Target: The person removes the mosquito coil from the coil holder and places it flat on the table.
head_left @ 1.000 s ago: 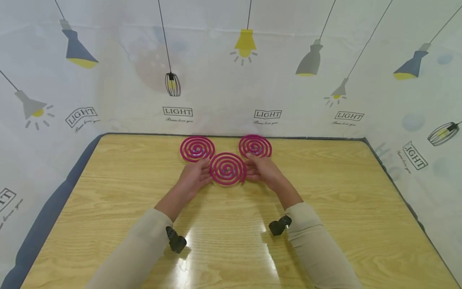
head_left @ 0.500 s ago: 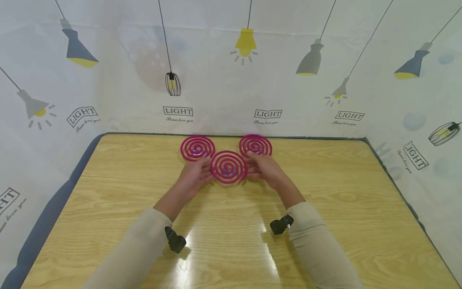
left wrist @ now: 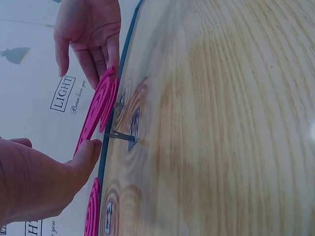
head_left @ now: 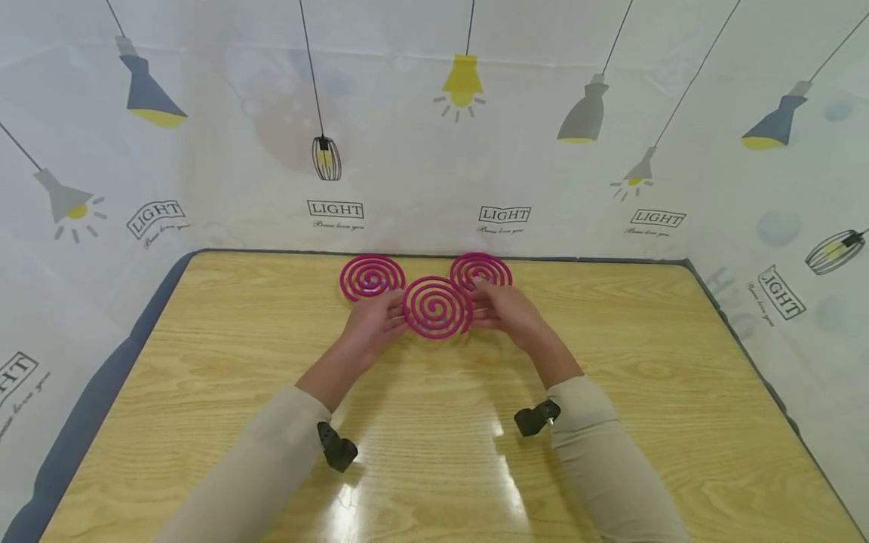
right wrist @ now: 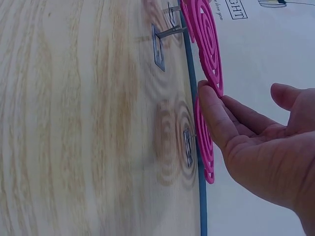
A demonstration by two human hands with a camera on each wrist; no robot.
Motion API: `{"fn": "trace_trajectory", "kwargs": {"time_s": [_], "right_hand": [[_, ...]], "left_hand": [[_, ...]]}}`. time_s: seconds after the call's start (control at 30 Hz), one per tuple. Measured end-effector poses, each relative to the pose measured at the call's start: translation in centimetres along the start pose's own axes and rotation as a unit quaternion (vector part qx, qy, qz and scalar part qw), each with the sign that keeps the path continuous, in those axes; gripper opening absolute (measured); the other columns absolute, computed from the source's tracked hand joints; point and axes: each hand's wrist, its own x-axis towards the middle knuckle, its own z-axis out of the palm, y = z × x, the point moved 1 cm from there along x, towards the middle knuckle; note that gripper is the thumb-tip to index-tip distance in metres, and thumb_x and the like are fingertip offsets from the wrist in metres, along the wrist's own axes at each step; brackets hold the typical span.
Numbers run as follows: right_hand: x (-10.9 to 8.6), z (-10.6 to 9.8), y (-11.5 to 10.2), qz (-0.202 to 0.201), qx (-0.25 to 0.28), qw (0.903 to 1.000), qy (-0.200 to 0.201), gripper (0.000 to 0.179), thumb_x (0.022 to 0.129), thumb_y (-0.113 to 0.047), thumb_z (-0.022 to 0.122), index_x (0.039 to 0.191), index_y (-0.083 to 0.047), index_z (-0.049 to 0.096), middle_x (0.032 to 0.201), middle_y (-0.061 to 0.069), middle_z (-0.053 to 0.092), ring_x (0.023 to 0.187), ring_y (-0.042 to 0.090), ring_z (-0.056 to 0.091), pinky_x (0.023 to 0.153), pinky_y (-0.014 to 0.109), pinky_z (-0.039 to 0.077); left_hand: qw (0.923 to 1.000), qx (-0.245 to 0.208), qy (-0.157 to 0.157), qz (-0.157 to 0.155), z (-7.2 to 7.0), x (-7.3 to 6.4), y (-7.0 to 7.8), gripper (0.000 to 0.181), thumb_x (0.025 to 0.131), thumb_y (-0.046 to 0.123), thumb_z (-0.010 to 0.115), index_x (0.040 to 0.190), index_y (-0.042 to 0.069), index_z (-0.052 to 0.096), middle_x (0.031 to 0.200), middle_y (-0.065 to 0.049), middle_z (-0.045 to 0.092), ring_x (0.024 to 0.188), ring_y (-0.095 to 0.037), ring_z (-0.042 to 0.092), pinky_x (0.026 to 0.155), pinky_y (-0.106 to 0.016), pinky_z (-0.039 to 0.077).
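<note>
Three magenta mosquito coils appear in the head view. The front coil [head_left: 437,308] has my left hand [head_left: 370,324] at its left edge and my right hand [head_left: 512,313] at its right edge. My fingers are mostly straight and touch the rim, thumbs held apart from it. Below this coil, a small metal stand [left wrist: 133,130] with a thin upright prong shows in the left wrist view. Behind it, the back left coil [head_left: 371,283] sits near my left hand. The back right coil [head_left: 479,271] is partly covered by my right thumb.
Another metal stand [right wrist: 188,147] supports a back coil [right wrist: 204,142] in the right wrist view. The wood-grain table [head_left: 434,437] ends at a dark blue edge against a white printed curtain [head_left: 407,136]. A small black camera hangs at each cuff.
The front coil and both hands have shifted slightly away from the body and to the right. The two back coils have stayed in place.
</note>
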Motion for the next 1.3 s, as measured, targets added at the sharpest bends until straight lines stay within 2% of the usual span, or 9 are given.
{"fn": "trace_trajectory", "kwargs": {"time_s": [0.2,0.43,0.73,0.97,1.17,1.3], "right_hand": [[0.1,-0.8,-0.4,-0.002,-0.017,0.9998,0.013,0.054,0.104,-0.036,0.042,0.128,0.011,0.054,0.123,0.028,0.059,0.092,0.025,0.067,0.095,0.044,0.052],[0.4,-1.8,-0.9,0.0,-0.047,0.9986,0.024,0.056,0.103,-0.041,0.044,0.126,0.009,0.056,0.122,0.024,0.061,0.098,0.027,0.067,0.087,0.036,0.057],[0.2,-3.5,-1.8,0.003,-0.068,0.9973,0.028,0.057,0.103,-0.041,0.042,0.128,0.009,0.054,0.126,0.025,0.06,0.103,0.029,0.065,0.092,0.04,0.054],[0.3,-5.0,-2.1,0.006,-0.088,0.995,0.047,0.055,0.104,-0.039,0.041,0.127,0.009,0.056,0.125,0.025,0.061,0.096,0.022,0.068,0.09,0.038,0.056],[0.4,-6.0,-2.2,0.006,-0.092,0.9948,0.042,0.053,0.103,-0.036,0.042,0.128,0.009,0.055,0.127,0.026,0.06,0.101,0.024,0.069,0.085,0.033,0.057],[0.4,-6.7,-2.5,0.011,-0.113,0.9928,0.039,0.054,0.104,-0.037,0.042,0.13,0.009,0.054,0.128,0.025,0.059,0.108,0.028,0.066,0.088,0.034,0.056]], "left_hand": [[0.9998,-0.01,0.013,0.007,1.1,0.2,0.1,0.042,0.101,0.015,0.048,0.137,-0.007,0.046,0.134,-0.028,0.053,0.125,-0.036,0.053,0.104,-0.037,0.047],[0.9996,-0.022,0.018,0.009,2.3,0.6,-0.1,0.041,0.099,0.013,0.049,0.133,-0.009,0.048,0.132,-0.028,0.054,0.124,-0.035,0.054,0.103,-0.035,0.047],[0.999,-0.04,0.013,0.015,4.2,1.1,-0.1,0.04,0.098,0.011,0.052,0.131,-0.011,0.049,0.131,-0.029,0.055,0.122,-0.037,0.056,0.102,-0.036,0.049],[0.9997,-0.016,0.01,0.018,5.7,1.3,-0.2,0.04,0.098,0.016,0.053,0.129,-0.01,0.052,0.129,-0.027,0.057,0.119,-0.036,0.058,0.099,-0.034,0.051],[0.9996,-0.01,0.017,0.022,6.6,1.5,-0.4,0.038,0.096,0.014,0.054,0.125,-0.01,0.054,0.127,-0.028,0.057,0.117,-0.037,0.059,0.099,-0.035,0.051],[0.9996,0.0,0.022,0.02,7.3,1.6,-0.6,0.037,0.097,0.015,0.055,0.124,-0.009,0.056,0.124,-0.026,0.059,0.114,-0.035,0.061,0.098,-0.035,0.052]]}}
